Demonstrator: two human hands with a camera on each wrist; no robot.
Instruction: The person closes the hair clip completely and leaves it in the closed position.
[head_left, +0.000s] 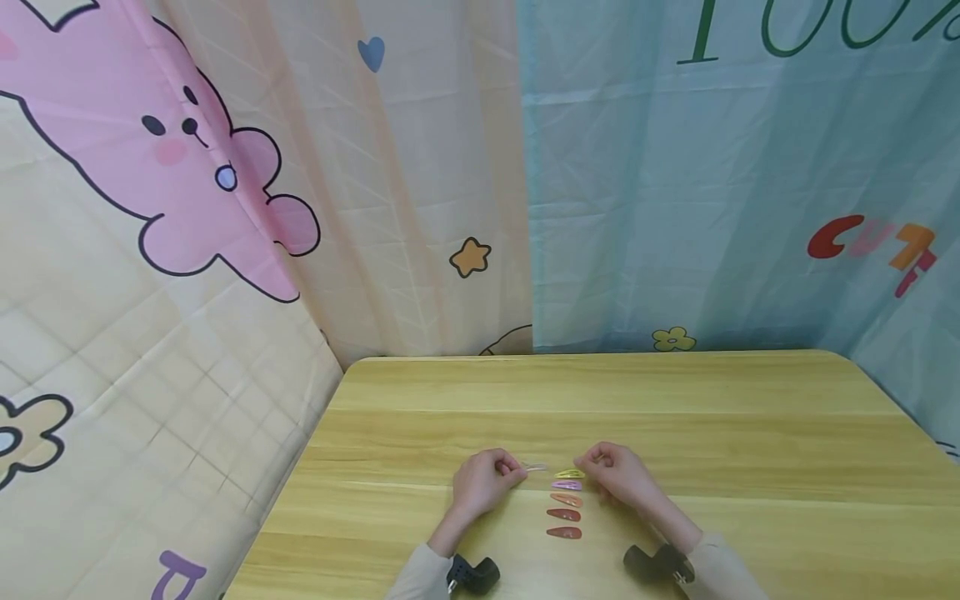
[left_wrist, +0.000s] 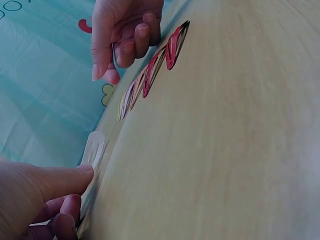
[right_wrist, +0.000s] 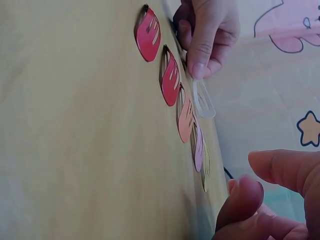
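Between thumb and fingers my left hand pinches a white hair clip by one end, its other end pointing toward the right hand. My right hand is just right of the clip column, thumb and index finger apart in the right wrist view, nothing between them. Down the table runs a column of snap hair clips: a yellow clip at the far end, then a purple clip, an orange clip, a red clip and another red clip nearest me.
The clips lie on a light wooden table. Printed curtains hang behind it, a cream one at the left and a blue one at the right. Dark camera mounts sit at both wrists.
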